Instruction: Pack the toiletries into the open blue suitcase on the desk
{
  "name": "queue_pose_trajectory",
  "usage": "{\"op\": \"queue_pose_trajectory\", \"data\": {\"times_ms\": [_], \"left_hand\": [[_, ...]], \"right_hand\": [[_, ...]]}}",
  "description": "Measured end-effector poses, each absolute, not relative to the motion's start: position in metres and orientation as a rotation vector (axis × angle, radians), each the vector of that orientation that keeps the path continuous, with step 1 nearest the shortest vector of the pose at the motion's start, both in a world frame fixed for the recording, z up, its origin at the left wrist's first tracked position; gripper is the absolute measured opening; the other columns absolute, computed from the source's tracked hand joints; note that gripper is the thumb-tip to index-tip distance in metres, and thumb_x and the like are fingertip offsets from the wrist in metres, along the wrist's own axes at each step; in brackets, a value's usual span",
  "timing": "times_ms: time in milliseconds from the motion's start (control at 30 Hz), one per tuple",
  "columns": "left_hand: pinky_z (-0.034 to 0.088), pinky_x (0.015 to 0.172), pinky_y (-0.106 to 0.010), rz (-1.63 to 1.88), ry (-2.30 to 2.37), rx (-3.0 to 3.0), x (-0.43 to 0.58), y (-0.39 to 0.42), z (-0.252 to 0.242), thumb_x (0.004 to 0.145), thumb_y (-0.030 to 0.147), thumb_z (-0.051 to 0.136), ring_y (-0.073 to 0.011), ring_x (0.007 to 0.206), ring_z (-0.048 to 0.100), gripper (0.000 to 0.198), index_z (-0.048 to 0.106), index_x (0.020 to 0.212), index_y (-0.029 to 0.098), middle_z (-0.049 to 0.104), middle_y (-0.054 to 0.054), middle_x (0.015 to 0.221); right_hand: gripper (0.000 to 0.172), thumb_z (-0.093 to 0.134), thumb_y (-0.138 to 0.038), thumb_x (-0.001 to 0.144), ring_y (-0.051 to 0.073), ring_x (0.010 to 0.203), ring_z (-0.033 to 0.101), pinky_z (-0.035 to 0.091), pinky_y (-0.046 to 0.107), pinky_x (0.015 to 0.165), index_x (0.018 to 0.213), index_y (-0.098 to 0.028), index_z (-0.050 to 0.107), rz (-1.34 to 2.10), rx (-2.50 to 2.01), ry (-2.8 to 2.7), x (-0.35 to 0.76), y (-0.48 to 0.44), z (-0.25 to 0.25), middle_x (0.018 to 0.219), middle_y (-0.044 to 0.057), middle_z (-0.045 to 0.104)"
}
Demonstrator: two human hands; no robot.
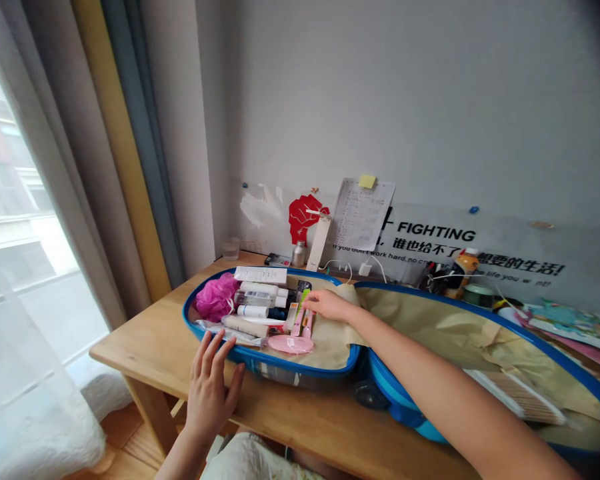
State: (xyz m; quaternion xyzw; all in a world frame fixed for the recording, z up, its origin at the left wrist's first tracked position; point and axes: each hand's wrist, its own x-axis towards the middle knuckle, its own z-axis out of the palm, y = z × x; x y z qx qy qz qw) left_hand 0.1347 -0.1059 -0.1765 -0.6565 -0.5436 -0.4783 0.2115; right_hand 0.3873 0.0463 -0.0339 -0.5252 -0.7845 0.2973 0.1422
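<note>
An open blue suitcase (215, 348) with tan lining lies on a wooden desk (145, 347). Its left half holds a pink bath puff (216, 298), several white tubes and bottles (257, 299), a white box (260, 275) and a pink oval item (290, 344). My left hand (209, 389) rests flat on the desk against the case's front rim, fingers spread, holding nothing. My right hand (327, 304) reaches into the left half, fingers curled down onto slim pink and green packets (301, 313); whether it grips one is unclear.
The suitcase's right half (480, 333) lies open, lined in tan. Along the wall stand a small metal bottle (299, 254), a glass (231, 249), chargers with cables (365, 269), bottles and tape (463, 273). Papers and books (570, 323) lie at far right. Curtains and window fill the left.
</note>
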Motion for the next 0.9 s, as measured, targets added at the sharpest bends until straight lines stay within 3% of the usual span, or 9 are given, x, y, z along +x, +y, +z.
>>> {"op": "queue_pose_trajectory", "data": {"times_ms": [167,467,767,900], "left_hand": [[0.035,0.115,-0.054,-1.34,-1.533,-1.819,0.1345,-0.106,-0.1782,0.096,0.03,0.051,-0.0322,0.146,0.03,0.049,0.041,0.143,0.024,0.048,-0.013,0.145],[0.036,0.114,-0.054,-1.354,-1.514,-1.818,0.1363,-0.1066,-0.1751,0.096,0.028,0.051,-0.0321,0.147,0.03,0.048,0.041,0.143,0.025,0.049,-0.013,0.143],[0.033,0.116,-0.055,-1.357,-1.523,-1.824,0.1356,-0.1071,-0.1747,0.095,0.028,0.051,-0.0322,0.147,0.028,0.05,0.041,0.143,0.025,0.047,-0.013,0.146],[0.034,0.115,-0.055,-1.35,-1.531,-1.829,0.1348,-0.1064,-0.1758,0.094,0.028,0.052,-0.0327,0.147,0.029,0.051,0.041,0.144,0.025,0.047,-0.013,0.147]], "right_hand": [[0.018,0.067,-0.034,0.084,0.011,0.067,0.056,0.042,0.024,0.067,0.079,-0.017,0.064,0.785,-1.562,-2.302,0.3834,0.0456,-0.0393,0.07,-0.001,0.066],[0.025,0.061,-0.04,0.092,0.011,0.076,0.061,0.053,0.031,0.076,0.094,-0.015,0.063,0.822,-1.611,-2.286,0.3813,0.046,-0.0437,0.086,0.0,0.065],[0.033,0.052,-0.046,0.096,0.008,0.067,0.057,0.051,0.024,0.061,0.105,-0.015,0.06,1.089,-1.682,-2.024,0.3828,0.0454,-0.0382,0.087,0.0,0.062],[0.032,0.051,-0.045,0.097,0.004,0.054,0.047,0.042,0.018,0.049,0.105,-0.015,0.059,1.227,-1.64,-1.951,0.3836,0.0469,-0.0354,0.077,-0.003,0.056]]}}
